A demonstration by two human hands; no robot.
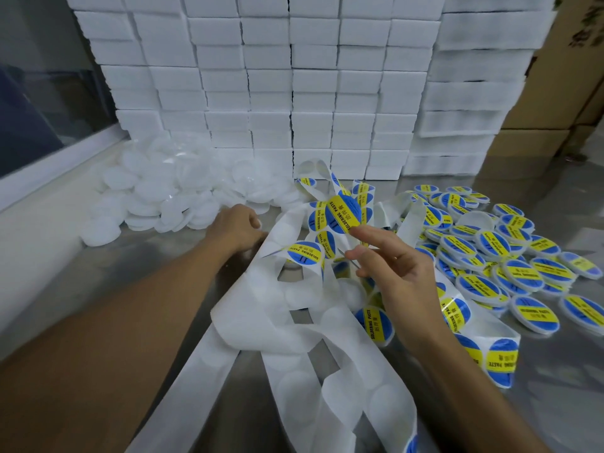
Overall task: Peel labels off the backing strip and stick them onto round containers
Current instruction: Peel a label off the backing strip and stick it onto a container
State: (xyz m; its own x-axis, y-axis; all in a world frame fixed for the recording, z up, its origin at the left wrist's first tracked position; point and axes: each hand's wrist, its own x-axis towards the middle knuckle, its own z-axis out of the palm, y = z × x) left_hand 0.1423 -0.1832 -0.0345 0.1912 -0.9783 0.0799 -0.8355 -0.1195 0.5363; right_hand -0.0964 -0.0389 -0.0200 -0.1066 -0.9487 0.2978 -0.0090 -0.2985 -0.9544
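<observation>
1. Holding a freshly peeled round label [343,210] by its lower edge, the right hand [397,273] is raised above the tangle of strip; index finger and thumb pinch the sticker, the other fingers fan loosely below. The label is blue with a yellow band reading "SOLDERING PASTE".
2. Reaching forward and left, the left hand [236,227] has its arm stretched out across the table, knuckles up, fingers curled under at the edge of the pile of blank containers [153,197]. Whether it already grips one I cannot tell; the fingertips are hidden.
3. Judging by this, the step in hand is the gap between peeling and sticking: a label is free, and a bare container is being fetched.
4. The next move probably calls for bringing a container under the label, centring the sticker over the round lid, and pressing it flat without creases.
5. Between and below the hands lies the white backing strip [287,325], looped and twisted over itself. Much of it shows pale empty circles; some labels remain on loops near the right hand and at the lower right.
6. To the right, labelled containers [519,273] lie heaped, overlapping one another.
7. Everything rests on a shiny metal table [555,387].
8. Behind stands a wall of stacked white boxes [313,80], with brown cartons [568,93] at far right.
</observation>
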